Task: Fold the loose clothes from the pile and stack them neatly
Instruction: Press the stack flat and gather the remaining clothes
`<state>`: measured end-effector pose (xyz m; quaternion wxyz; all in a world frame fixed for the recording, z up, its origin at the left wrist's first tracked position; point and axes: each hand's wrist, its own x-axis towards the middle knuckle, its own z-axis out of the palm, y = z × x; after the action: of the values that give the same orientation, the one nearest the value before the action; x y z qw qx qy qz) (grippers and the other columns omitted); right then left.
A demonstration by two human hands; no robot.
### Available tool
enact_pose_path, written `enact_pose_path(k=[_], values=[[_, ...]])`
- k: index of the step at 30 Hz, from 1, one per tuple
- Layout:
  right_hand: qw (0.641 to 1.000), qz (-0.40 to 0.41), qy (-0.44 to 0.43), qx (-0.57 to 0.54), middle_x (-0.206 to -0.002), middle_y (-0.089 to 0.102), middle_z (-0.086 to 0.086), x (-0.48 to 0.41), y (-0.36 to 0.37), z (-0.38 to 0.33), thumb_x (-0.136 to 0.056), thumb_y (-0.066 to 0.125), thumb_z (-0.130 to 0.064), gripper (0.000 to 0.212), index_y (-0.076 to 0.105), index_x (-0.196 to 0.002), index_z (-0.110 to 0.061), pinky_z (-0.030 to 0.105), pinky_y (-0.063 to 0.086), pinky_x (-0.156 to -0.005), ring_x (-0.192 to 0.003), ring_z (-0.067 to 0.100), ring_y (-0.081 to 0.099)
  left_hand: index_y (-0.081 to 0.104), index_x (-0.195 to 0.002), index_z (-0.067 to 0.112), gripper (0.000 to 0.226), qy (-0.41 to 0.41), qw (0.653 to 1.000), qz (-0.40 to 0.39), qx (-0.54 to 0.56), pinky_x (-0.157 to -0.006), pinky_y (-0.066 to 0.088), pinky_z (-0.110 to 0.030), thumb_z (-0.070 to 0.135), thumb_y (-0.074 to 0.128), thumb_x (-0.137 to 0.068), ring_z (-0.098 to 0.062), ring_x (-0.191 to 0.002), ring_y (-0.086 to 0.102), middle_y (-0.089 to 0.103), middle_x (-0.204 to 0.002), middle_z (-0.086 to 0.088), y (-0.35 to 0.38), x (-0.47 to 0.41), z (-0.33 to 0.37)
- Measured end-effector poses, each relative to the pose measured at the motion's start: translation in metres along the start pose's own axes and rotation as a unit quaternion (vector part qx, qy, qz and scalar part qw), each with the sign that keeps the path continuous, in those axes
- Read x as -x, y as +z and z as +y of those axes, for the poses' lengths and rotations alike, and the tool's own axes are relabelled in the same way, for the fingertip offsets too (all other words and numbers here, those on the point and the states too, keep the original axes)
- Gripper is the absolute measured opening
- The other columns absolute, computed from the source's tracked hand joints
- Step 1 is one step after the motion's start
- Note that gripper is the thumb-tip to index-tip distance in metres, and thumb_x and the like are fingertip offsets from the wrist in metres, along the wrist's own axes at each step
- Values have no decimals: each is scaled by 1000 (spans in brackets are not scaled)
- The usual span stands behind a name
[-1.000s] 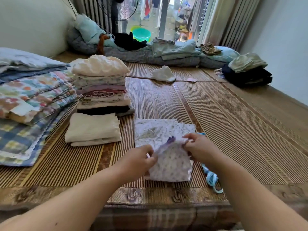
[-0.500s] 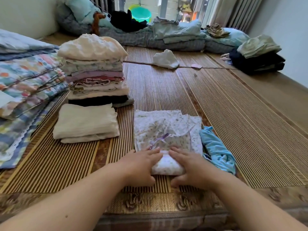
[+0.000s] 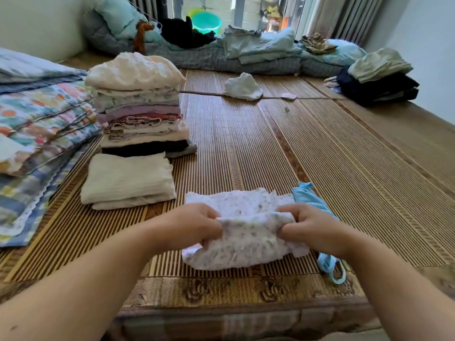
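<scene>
A white floral-print garment (image 3: pixel 243 239) lies folded on the bamboo mat (image 3: pixel 320 156) near its front edge. My left hand (image 3: pixel 194 225) grips its left side and my right hand (image 3: pixel 307 225) grips its right side, both lifting the near fold. A light blue garment (image 3: pixel 307 195) lies partly under my right hand, its strap trailing toward the mat's edge. To the left stand a tall stack of folded clothes (image 3: pixel 138 107) and a folded cream cloth (image 3: pixel 128 180).
Folded patterned quilts (image 3: pixel 37 124) lie at the far left. A crumpled white garment (image 3: pixel 242 87) sits mid-mat at the back. Bedding and loose clothes (image 3: pixel 258 50) line the far edge. Dark and green folded clothes (image 3: pixel 376 77) rest at the right.
My hands went from pressing flat on the floral garment's near edge to gripping its two sides and raising the fold. The garment is now a shorter, thicker bundle.
</scene>
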<state>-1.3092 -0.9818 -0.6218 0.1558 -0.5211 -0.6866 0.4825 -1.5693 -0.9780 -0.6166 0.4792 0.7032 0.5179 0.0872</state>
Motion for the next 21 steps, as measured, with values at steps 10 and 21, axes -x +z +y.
enact_pose_path(k=[10, 21], values=[[946, 299, 94, 80, -127, 58, 6, -60, 6, 4, -98, 50, -29, 44, 40, -140, -21, 44, 47, -95, -111, 24, 57, 26, -148, 26, 77, -126, 960, 249, -15, -107, 37, -46, 69, 43, -86, -29, -135, 39, 36, -151, -9, -4, -39, -26], [940, 196, 236, 151, -146, 42, 14, -56, 21, 11, -81, 55, -68, 92, 33, -144, -6, 39, 38, -102, -132, 31, 42, 37, -139, 21, 81, -170, 972, 148, -62, -68, 41, -23, 63, 66, -76, -8, -90, 52, 55, -133, 0, 0, -38, -39]])
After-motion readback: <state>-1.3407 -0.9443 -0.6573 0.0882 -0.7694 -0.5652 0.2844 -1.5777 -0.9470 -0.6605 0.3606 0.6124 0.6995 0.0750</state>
